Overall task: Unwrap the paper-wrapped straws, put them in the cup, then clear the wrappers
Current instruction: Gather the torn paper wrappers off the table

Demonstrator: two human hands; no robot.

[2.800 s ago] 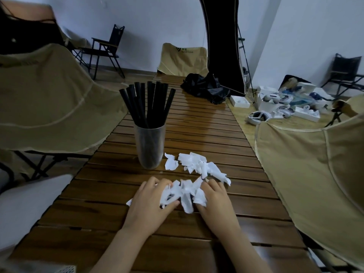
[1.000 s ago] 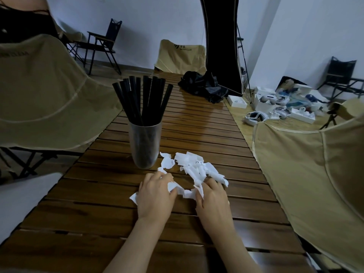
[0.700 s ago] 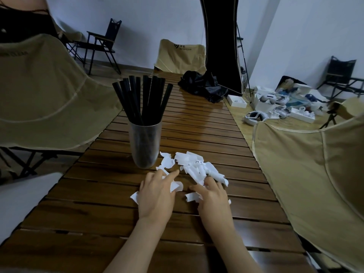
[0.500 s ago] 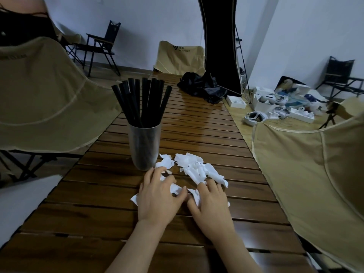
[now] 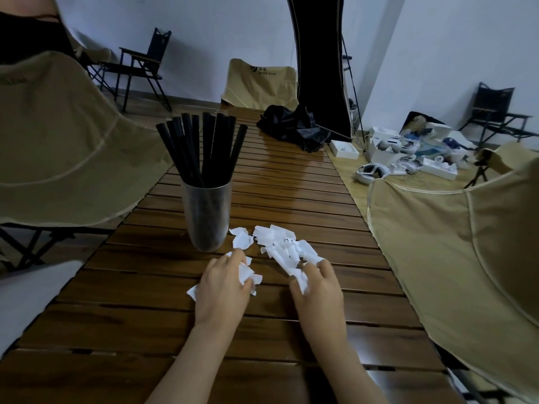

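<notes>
Both hands work the torn white paper wrappers lying on the desk beside the cup of black straws, left hand and right hand each pinching scraps that look feather-light, limp, best scooped together.

We see a slatted wooden tabletop running away from us; everything else sits relative to it. At its far end lies a crumpled black bag, w/ a tan camp chair just beyond. Behind the bag stands a tall black panel. Left of the tabletop: a big tan chair back, and further back a black folding chair by the wall. Right of it: another tan chair back, close. On the floor to the far right, white boxes, a white headset & misc. gear, plus a 2nd black folding chair.
</notes>
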